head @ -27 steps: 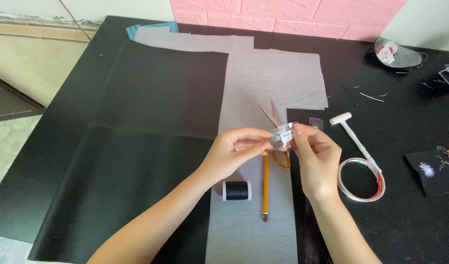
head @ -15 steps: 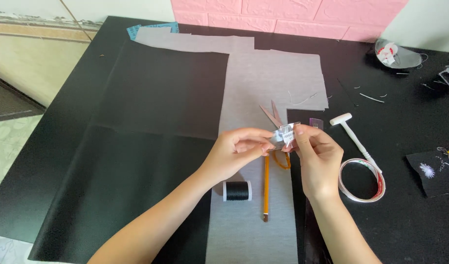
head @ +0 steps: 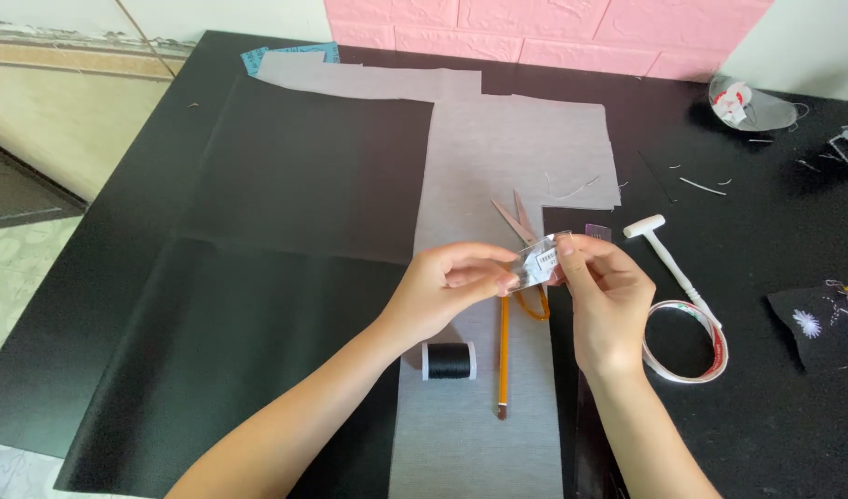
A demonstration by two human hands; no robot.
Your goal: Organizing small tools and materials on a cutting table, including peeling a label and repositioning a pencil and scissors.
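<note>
Both hands meet over the grey fabric (head: pixel 516 157) near the table's middle. My left hand (head: pixel 447 291) and my right hand (head: pixel 604 291) pinch the two ends of a small clear plastic packet (head: pixel 538 261) with a white label, held just above the table. Under the packet lie orange-handled scissors (head: pixel 521 222) with blades pointing away, and a yellow pencil (head: pixel 503 356) running toward me. A spool of black thread (head: pixel 448 360) sits just below my left wrist.
Black fabric (head: pixel 285 240) covers the table's left part. A white measuring tape (head: pixel 692 328) with a handle lies coiled at the right. A clear dish (head: pixel 749 103) sits far right by the pink wall. An embroidered black scrap (head: pixel 817 323) lies at the right edge.
Both hands stay in place over the scissors; the fingers have shifted slightly on the packet, which now lies more level between them.
</note>
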